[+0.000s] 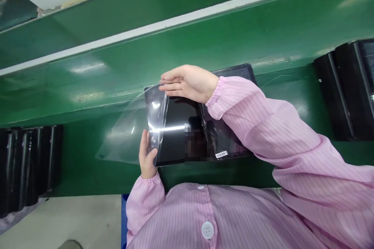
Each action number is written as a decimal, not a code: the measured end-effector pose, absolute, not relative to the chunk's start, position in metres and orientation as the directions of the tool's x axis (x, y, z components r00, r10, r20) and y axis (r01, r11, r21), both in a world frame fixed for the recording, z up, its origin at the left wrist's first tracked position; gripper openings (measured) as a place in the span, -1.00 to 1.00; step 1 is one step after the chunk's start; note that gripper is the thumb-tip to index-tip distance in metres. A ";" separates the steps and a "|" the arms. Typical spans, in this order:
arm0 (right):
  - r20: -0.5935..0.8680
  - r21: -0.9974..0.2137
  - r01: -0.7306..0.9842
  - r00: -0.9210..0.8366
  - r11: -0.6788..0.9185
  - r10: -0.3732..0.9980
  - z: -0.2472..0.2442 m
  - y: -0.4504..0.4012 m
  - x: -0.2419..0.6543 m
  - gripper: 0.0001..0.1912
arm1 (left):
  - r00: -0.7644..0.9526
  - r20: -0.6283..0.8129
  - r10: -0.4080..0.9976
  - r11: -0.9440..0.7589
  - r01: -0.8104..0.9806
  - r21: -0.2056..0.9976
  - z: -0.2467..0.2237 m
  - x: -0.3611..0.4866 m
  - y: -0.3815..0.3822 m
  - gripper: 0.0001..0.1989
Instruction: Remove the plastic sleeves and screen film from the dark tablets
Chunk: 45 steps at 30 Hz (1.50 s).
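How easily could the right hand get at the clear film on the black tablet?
Quite easily, it seems: the right hand sits at the lifted clear film, with nothing apparent between them.

- left hand [147, 155] low by the chest, fingers curled up, thumb bent over in a pinch
- right hand [189, 83] reaching across above that pinch, fingers stretched out flat
- right arm [257, 124] lying across, in a pink striped sleeve
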State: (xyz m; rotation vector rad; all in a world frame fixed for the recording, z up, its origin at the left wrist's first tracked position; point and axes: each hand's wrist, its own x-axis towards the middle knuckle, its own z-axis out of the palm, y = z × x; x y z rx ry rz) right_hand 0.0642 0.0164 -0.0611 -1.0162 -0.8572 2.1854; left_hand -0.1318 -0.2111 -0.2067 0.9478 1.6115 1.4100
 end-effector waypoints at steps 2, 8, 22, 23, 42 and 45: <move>-0.450 -0.732 -0.223 -0.552 -0.644 0.702 -0.062 0.017 0.066 -0.89 | -0.417 -0.083 0.905 0.113 0.048 0.992 -0.206 -0.131 -0.210 -0.20; -0.366 -0.816 -0.209 -0.536 -0.539 0.761 -0.048 0.019 0.098 -0.76 | -0.380 -0.041 0.924 0.115 0.175 0.978 -0.204 -0.134 -0.210 -0.27; 0.086 -0.960 0.262 -0.043 0.094 0.995 -0.092 -0.028 0.238 -0.77 | 0.478 0.218 0.851 -0.525 0.782 0.336 -0.120 -0.027 -0.190 -0.43; 0.090 -0.962 0.257 0.001 0.087 0.996 -0.105 -0.027 0.243 -0.78 | 0.558 0.188 0.809 -0.587 0.739 0.331 -0.120 -0.018 -0.186 -0.43; -0.114 -0.993 0.022 0.182 -0.120 0.977 -0.181 -0.031 0.272 -0.81 | 0.488 0.268 0.831 -0.552 0.661 0.508 -0.120 -0.009 -0.165 -0.91; -0.141 -0.990 -0.015 0.132 -0.140 0.981 -0.179 -0.039 0.272 -0.80 | 0.388 0.204 0.899 -0.434 0.724 0.536 -0.117 -0.017 -0.165 -0.86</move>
